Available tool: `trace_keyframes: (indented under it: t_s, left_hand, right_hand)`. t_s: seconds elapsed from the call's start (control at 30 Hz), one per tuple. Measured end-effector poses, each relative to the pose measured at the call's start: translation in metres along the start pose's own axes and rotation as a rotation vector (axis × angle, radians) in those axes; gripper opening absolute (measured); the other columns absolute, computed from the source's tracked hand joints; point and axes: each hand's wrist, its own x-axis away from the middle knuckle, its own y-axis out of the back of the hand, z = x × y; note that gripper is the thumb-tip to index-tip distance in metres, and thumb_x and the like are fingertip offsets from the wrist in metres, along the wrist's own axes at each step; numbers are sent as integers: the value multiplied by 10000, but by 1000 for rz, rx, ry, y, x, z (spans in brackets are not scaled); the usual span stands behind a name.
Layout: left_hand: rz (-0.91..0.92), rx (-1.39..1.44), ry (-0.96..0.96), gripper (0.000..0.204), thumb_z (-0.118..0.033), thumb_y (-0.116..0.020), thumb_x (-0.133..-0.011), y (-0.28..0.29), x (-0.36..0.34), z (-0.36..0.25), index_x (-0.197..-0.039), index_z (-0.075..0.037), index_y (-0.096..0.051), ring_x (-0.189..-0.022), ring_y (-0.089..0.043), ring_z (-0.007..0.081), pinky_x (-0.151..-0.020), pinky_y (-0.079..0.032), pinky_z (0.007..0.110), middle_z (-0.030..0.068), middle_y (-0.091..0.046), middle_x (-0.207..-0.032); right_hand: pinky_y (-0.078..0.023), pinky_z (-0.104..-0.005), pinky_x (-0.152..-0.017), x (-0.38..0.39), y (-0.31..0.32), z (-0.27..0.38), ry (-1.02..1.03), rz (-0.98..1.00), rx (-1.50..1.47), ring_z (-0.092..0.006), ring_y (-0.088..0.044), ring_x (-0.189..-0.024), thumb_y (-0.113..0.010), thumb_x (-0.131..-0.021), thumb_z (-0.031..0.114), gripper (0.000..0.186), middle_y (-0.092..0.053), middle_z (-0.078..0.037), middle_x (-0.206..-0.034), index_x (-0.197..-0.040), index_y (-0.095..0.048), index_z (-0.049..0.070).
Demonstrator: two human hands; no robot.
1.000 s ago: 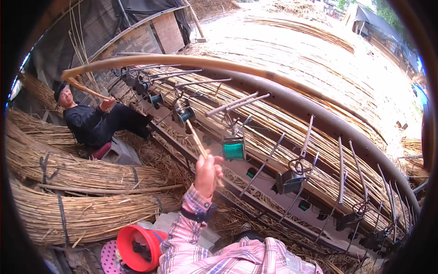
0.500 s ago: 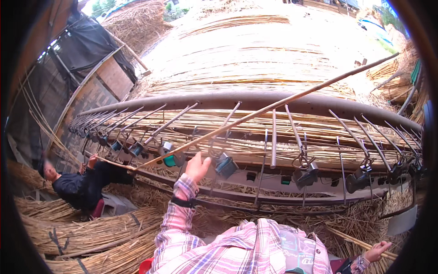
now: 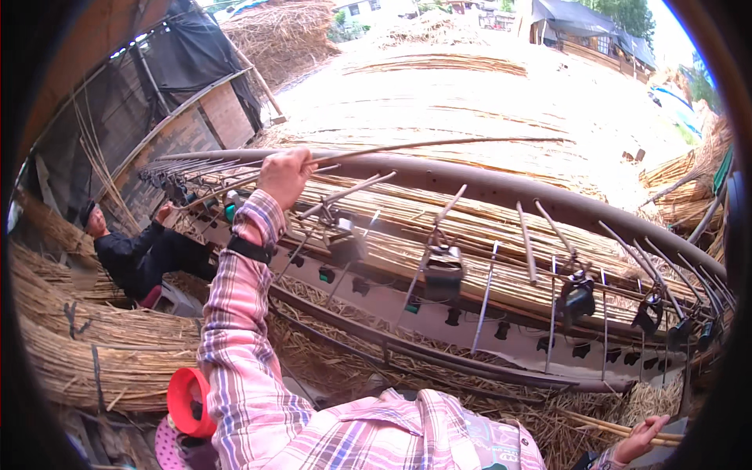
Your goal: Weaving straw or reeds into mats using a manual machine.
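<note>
My left hand (image 3: 286, 176) is raised over the rail at the left, closed round a long thin reed (image 3: 439, 143). That reed stretches right above the rail; its other end slopes down toward the hand (image 3: 164, 212) of a person seated at the left. Low at the right, my right hand (image 3: 642, 439) is closed round a few reeds (image 3: 599, 424) that lie across its fingers. Between my hands stands a long frame with a brown rail (image 3: 470, 182), metal pegs and hanging dark weights (image 3: 443, 272). Many reeds (image 3: 501, 243) lie lengthwise along it.
Tied reed bundles (image 3: 117, 376) lie at the lower left beside a red container (image 3: 190, 402). The seated person in dark clothes (image 3: 125, 251) is at the frame's left end. Reeds (image 3: 439, 69) are spread over the bright ground beyond, with a straw heap (image 3: 282, 35) farther back.
My left hand has moved up and left from among the weights and now grips the reed. The reed has swung from a steep diagonal to nearly level. The view has shifted.
</note>
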Motion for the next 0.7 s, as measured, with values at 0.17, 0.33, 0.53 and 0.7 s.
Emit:
trace_keyframes:
  t_s: [0.17, 0.33, 0.53, 0.7]
  left_hand:
    - [-389, -402, 723, 158, -290, -587, -842, 71, 1, -12, -887, -139, -607, -964, -554, 319, -765, -463, 419, 112, -590, -977]
    - [-370, -280, 573, 138, -213, -621, -810, 69, 84, -36, -875, -92, -600, -889, -546, 318, -768, -463, 412, 122, -506, -950]
    - [-375, 25, 483, 100, -131, -628, -793, -7, 150, -116, -872, -89, -584, -821, -544, 329, -710, -475, 406, 131, -450, -946]
    - [-274, 183, 503, 146, -143, -599, -817, -56, 145, -156, -958, -112, -581, -844, -550, 329, -733, -484, 409, 135, -445, -966]
  right_hand:
    - [-323, -245, -415, -93, 17, 12, 167, 300, 72, -127, -421, -480, -510, -900, 336, 332, -457, -39, -575, -740, -509, 45]
    - [-302, -228, -417, -145, 1, -9, 236, 318, 118, -114, -417, -492, -513, -906, 339, 349, -425, -25, -568, -731, -511, 37]
    - [-291, -216, -413, -141, -18, -15, 32, 514, 27, -105, -388, -484, -494, -920, 324, 340, -454, -29, -606, -746, -526, 34]
    - [-337, -234, -447, -126, -12, -28, 167, 577, 80, -127, -437, -519, -480, -927, 301, 328, -504, -49, -645, -763, -549, 26]
